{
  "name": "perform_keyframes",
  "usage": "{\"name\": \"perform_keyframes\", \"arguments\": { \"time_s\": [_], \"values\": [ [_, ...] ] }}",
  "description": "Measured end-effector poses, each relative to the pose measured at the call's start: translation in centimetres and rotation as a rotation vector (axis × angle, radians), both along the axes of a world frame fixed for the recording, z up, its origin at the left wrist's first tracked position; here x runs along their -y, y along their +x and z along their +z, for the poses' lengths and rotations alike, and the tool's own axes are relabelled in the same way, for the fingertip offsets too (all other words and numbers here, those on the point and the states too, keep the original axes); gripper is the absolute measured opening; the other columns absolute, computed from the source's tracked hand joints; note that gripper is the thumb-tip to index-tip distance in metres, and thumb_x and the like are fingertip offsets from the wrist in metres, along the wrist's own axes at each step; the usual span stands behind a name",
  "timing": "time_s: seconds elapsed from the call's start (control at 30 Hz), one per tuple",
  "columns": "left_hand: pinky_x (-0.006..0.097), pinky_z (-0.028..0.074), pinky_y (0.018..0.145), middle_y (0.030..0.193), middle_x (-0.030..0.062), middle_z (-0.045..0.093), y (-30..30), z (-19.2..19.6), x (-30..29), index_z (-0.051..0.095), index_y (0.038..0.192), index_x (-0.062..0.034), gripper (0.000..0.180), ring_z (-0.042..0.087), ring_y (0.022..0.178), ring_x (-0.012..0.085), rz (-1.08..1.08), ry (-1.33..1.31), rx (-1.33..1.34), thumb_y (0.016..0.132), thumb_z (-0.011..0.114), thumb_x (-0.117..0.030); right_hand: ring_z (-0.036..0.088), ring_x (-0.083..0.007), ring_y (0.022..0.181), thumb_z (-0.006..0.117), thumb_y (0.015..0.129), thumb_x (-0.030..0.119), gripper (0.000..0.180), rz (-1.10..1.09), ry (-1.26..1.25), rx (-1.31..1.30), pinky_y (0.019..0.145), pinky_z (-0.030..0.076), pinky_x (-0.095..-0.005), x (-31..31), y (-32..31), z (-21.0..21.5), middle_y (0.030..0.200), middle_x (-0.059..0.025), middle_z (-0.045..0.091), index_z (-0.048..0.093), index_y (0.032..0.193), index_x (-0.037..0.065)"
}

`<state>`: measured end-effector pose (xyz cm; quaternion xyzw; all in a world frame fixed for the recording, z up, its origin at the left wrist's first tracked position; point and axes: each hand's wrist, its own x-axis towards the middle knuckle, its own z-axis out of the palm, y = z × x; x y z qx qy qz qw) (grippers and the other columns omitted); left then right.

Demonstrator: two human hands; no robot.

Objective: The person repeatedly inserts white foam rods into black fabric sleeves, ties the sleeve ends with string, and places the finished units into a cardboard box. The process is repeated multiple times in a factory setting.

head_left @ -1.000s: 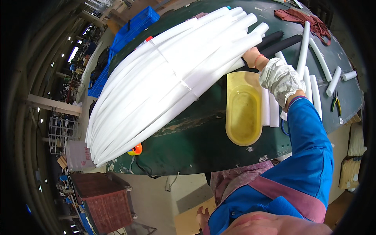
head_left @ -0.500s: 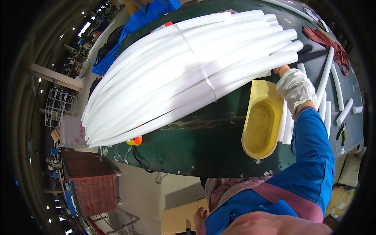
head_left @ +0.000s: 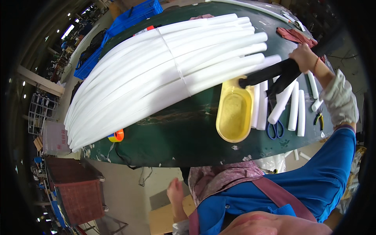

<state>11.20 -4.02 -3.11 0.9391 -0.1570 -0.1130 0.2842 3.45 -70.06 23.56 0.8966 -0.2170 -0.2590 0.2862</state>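
My right hand (head_left: 304,58) is closed around black tubes (head_left: 266,74), like foam pipe sleeves, above the right side of the table. One end passes over the far end of a yellow oval tray (head_left: 219,117); other parts reach up to the right into shadow. Below the tubes lie short white tubes (head_left: 294,109) and blue-handled scissors (head_left: 275,130). A big bundle of long white tubes (head_left: 156,74), tied with a clear strap, fills the left and middle of the table. Off the near edge, low in view, my left hand (head_left: 175,191) holds nothing, fingers loosely bent.
The dark green table (head_left: 176,145) carries a roll of orange tape (head_left: 116,136), pliers (head_left: 319,120) and a reddish cloth (head_left: 293,35). Blue crates (head_left: 131,17) stand beyond its far left. A reddish-brown cart (head_left: 78,196) is on the floor at the left.
My right hand has come up from beside the bundle, drawing the black tubes right and toward me. My left hand has risen further into view. The whole view has shifted.
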Motion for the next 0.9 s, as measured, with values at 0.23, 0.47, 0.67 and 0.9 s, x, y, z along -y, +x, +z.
{"name": "perform_keyframes", "arguments": {
  "time_s": [0.23,0.47,0.67,0.9],
  "values": [
    [0.032,0.051,0.075,0.114,0.012,0.062,1.9,10.9,10.5,0.053,0.123,-0.0024,0.05,0.062,0.087,0.0196,-0.121,-0.707,0.078,0.077,0.072,-0.008,0.059,-0.0303,0.087,0.07,0.052,0.007,0.048,0.563,0.405,0.384,0.072,0.047,-0.037,-14.5,-0.2,1.1,0.084,-0.0102,0.062,0.06,0.099,0.009],
    [0.027,0.047,0.082,0.105,0.009,0.065,0.0,15.6,7.0,0.06,0.111,0.0006,0.035,0.06,0.092,0.0149,-0.031,-0.957,0.284,0.077,0.071,-0.004,0.056,-0.0305,0.083,0.068,0.053,0.006,0.061,1.018,0.498,0.48,0.073,0.047,-0.0358,-28.2,7.0,-1.7,0.083,-0.0099,0.059,0.057,0.112,0.008],
    [0.026,0.047,0.082,0.093,0.005,0.062,-2.3,13.9,-4.3,0.059,0.106,-0.001,0.029,0.057,0.086,0.0125,0.558,-1.28,0.303,0.078,0.07,0.0,0.057,-0.0339,0.09,0.067,0.052,-0.003,0.064,1.082,0.652,0.741,0.084,0.046,-0.0406,-30.6,10.5,-2.2,0.096,-0.0134,0.063,0.055,0.114,0.006],
    [0.027,0.053,0.064,0.086,0.0059,0.059,-4.8,11.9,-10.2,0.058,0.09,-0.001,0.013,0.059,0.075,0.0141,0.692,-1.492,0.387,0.083,0.068,-0.007,0.051,-0.0317,0.113,0.081,0.062,0.018,0.11,0.346,-0.044,0.714,0.088,0.045,-0.0541,-13.6,13.4,-8.2,0.134,-0.0138,0.045,0.012,0.147,0.026]
  ]
}}
